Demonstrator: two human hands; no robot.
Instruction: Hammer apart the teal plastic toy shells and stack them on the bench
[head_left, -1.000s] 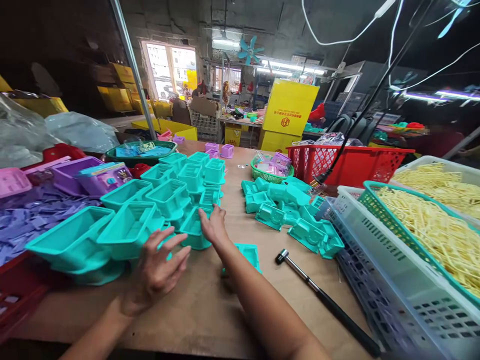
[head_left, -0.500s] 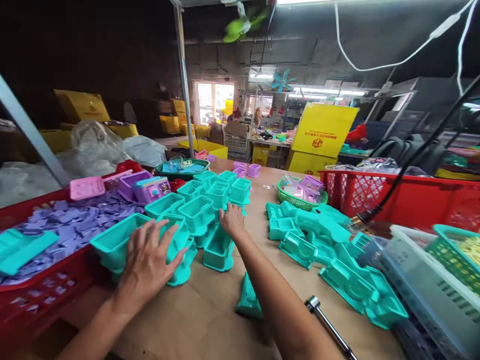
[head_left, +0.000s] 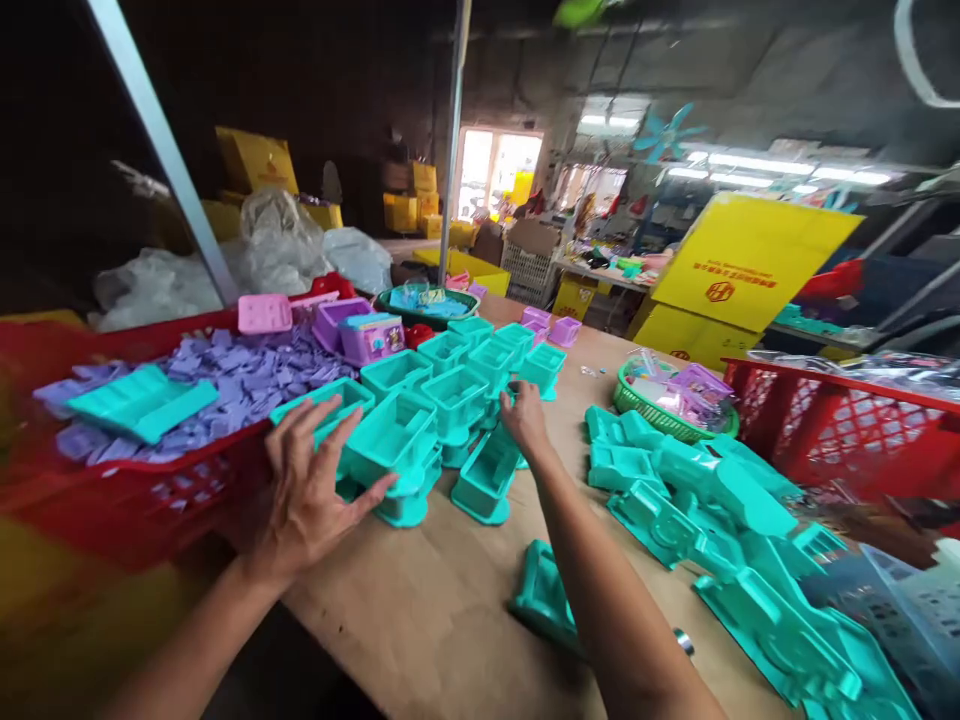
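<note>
Teal plastic is under both hands: the left hand (head_left: pixel 311 495) lies spread, fingers splayed and unclenched, against the near end of a cluster of teal tubs (head_left: pixel 420 415), its fingertips touching the nearest tub (head_left: pixel 390 440), pressing flat as if to steady or square up the row rather than grasp it. The right hand (head_left: pixel 525 420) reaches further in, palm down on the far side of the same cluster, fingers loose over a tub edge beside one lone teal tub (head_left: pixel 486 478) that stands apart on the desk (head_left: pixel 450 610); whether it actually grips anything I cannot tell. The tubs stand open side up and packed in rows, some apparently stacked, so they take little room. Left of them a red crate (head_left: pixel 150 500) holds purple chips (head_left: pixel 225 375) and a flat teal piece (head_left: pixel 142 400). Right of the forearm, a looser heap of teal moulded parts (head_left: pixel 712 510) sprawls across the desk, one more teal part (head_left: pixel 544 595) lying near the elbow. Behind the heap sit a green basket (head_left: pixel 645 405), a red basket (head_left: pixel 840 420) and a yellow carton (head_left: pixel 750 265)
</note>
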